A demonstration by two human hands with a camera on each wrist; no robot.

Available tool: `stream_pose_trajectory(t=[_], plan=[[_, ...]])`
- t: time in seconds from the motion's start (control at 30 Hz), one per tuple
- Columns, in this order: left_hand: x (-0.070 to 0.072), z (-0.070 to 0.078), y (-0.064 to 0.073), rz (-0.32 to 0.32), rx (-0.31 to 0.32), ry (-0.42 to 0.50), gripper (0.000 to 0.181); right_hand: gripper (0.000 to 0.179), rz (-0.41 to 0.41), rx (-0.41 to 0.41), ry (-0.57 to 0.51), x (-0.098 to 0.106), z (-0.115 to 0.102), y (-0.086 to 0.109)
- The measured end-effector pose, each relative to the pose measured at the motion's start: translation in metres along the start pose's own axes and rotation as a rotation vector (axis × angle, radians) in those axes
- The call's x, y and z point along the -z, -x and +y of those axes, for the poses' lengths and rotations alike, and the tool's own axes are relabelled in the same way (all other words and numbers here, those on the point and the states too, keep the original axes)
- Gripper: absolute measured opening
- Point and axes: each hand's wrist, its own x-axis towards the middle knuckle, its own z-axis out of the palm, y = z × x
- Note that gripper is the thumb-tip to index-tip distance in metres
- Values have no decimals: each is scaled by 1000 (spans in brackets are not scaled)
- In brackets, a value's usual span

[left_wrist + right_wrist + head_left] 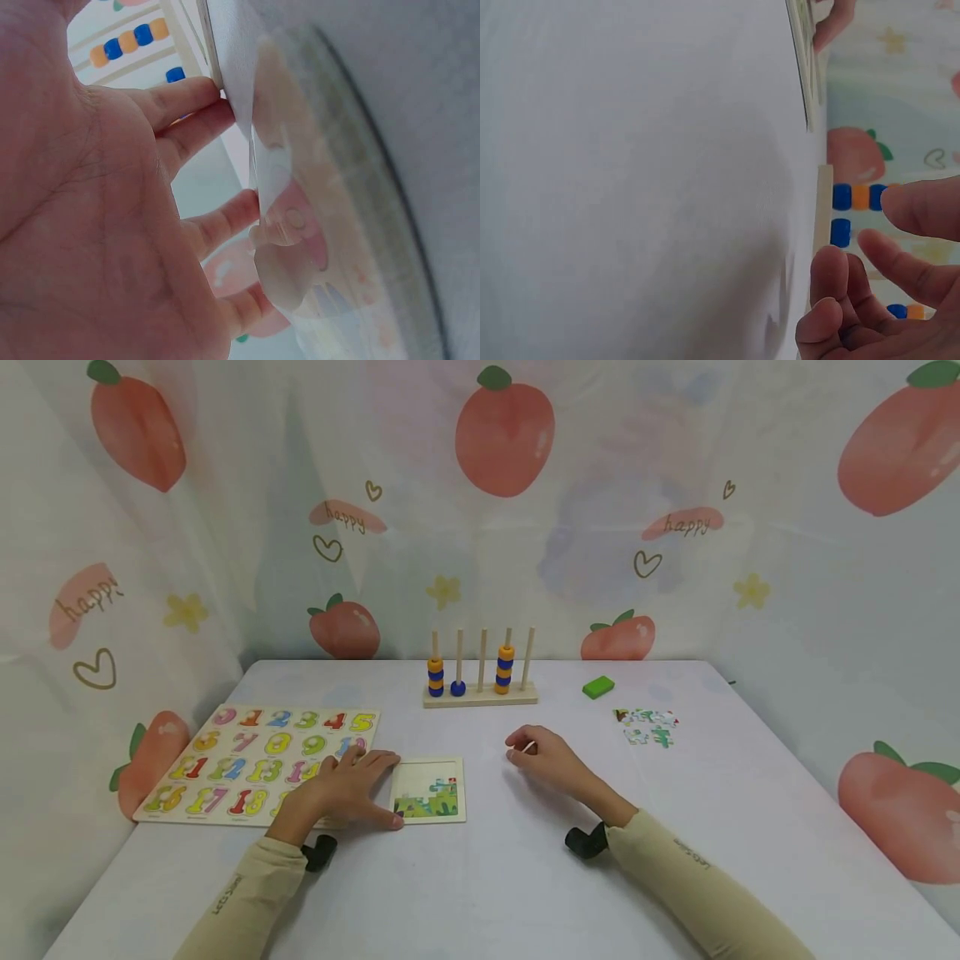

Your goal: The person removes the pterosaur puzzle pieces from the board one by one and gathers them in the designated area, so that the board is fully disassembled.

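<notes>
A small jigsaw puzzle in a light wooden frame (462,791) lies on the table, its lower part filled with green pieces and its upper part bare. My left hand (341,789) is spread at the frame's left side, thumb at the lower left corner and index finger at the upper left. Its other fingers (238,214) rest over the number board (258,745), whose near right part is hidden beneath. To the right of the frame, my right hand (551,760) hovers with loosely bent fingers; nothing shows between its thumb (922,208) and fingers.
Behind both hands stands a wooden bead rack (480,697) with blue and orange beads on upright pegs. Toward the back right lie a green block (598,687) and several loose jigsaw pieces (662,737). A printed curtain (495,543) surrounds the table.
</notes>
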Motion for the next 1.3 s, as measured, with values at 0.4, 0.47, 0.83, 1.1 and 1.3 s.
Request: stream_pose_trajectory(t=[0.4, 0.47, 0.83, 1.1, 1.3], plan=[[6, 6, 4, -18, 13, -3, 104, 27, -95, 101, 30, -24, -24, -1], [5, 4, 3, -13, 18, -9, 104, 29, -119, 130, 50, -28, -29, -2], [-1, 0, 0, -6, 6, -10, 106, 38, -255, 220, 161, -51, -51, -7], [-4, -1, -3, -6, 18, -13, 108, 39, -325, 216, 283, -62, -57, -12], [3, 4, 0, -35, 31, -25, 106, 37, -338, 234, 352, -66, -58, -15]])
